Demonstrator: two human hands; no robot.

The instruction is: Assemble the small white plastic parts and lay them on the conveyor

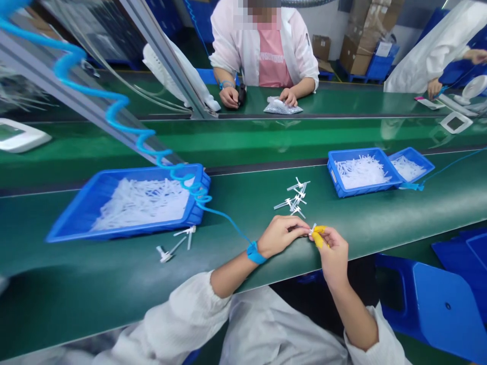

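Near the front edge of the green work surface, my left hand (pixel 283 234) and my right hand (pixel 334 249) meet fingertip to fingertip. Between them is a small white plastic part (pixel 312 230), pinched from both sides and mostly covered by fingers. Yellow finger cots (pixel 319 236) cover the thumb and forefinger of my right hand. A blue wrist strap (pixel 255 253) circles my left wrist. Just beyond my hands lies a loose group of several white plastic pieces with thin translucent tubes (pixel 297 197). More such tubed pieces (pixel 166 253) rest to the left.
A large blue tray (pixel 72 225) of thin translucent tubes stands at left. Two smaller blue trays (pixel 355 191) of white parts are at right. The strap's coiled blue cord (pixel 125 104) crosses the left side. Opposite, a co-worker touches a plastic bag (pixel 280 106). A blue stool (pixel 445 304) stands lower right.
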